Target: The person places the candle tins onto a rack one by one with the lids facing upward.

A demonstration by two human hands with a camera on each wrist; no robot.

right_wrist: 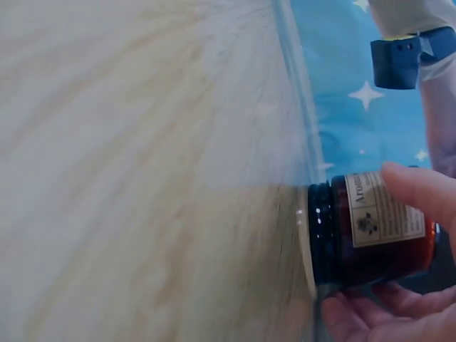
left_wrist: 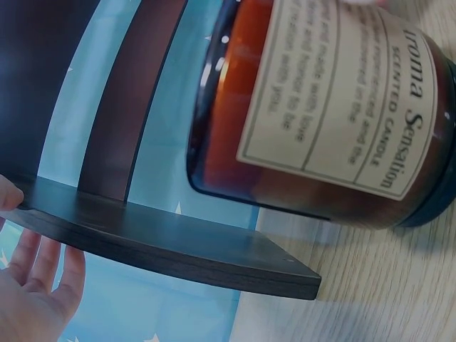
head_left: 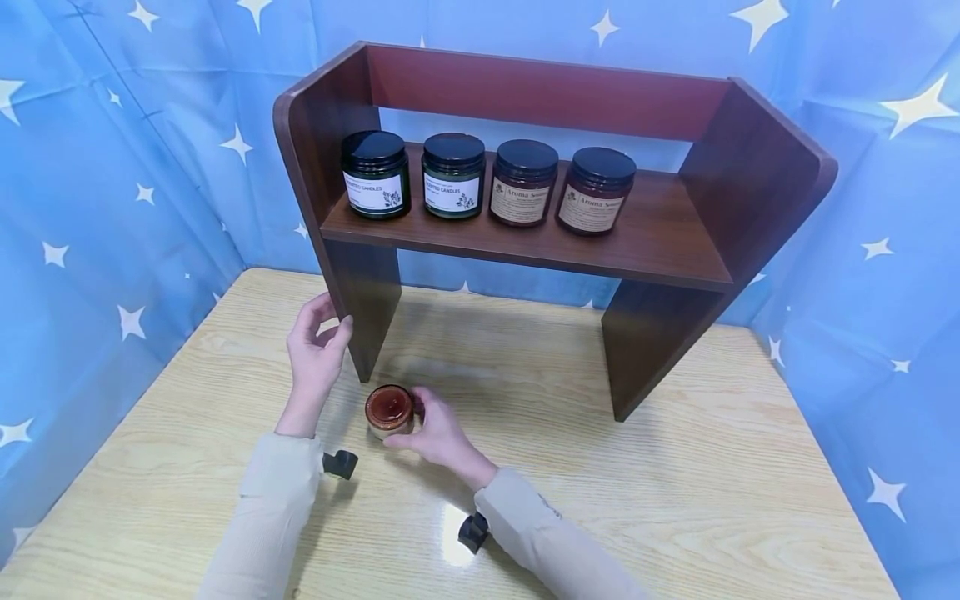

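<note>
My right hand (head_left: 442, 433) holds an amber scented candle jar (head_left: 389, 407) low at the table, just in front of the shelf's left leg. The jar is upside down: its glass base faces up and its dark lid points down at the tabletop. Thumb and fingers wrap its sides in the right wrist view, beside a cream "Aroma Sensation" label (left_wrist: 335, 100). My left hand (head_left: 315, 350) grips the front edge of the left side panel (head_left: 367, 308) of a dark wooden shelf, thumb on one face and fingers on the other.
On the shelf board (head_left: 660, 242) four-square in a row stand several lidded jars: a green candle jar (head_left: 377, 177) leftmost, an amber candle jar (head_left: 596, 193) rightmost. The right side panel (head_left: 660, 333) rests on the wooden table (head_left: 712, 500). Blue starry cloth (head_left: 862, 250) hangs behind.
</note>
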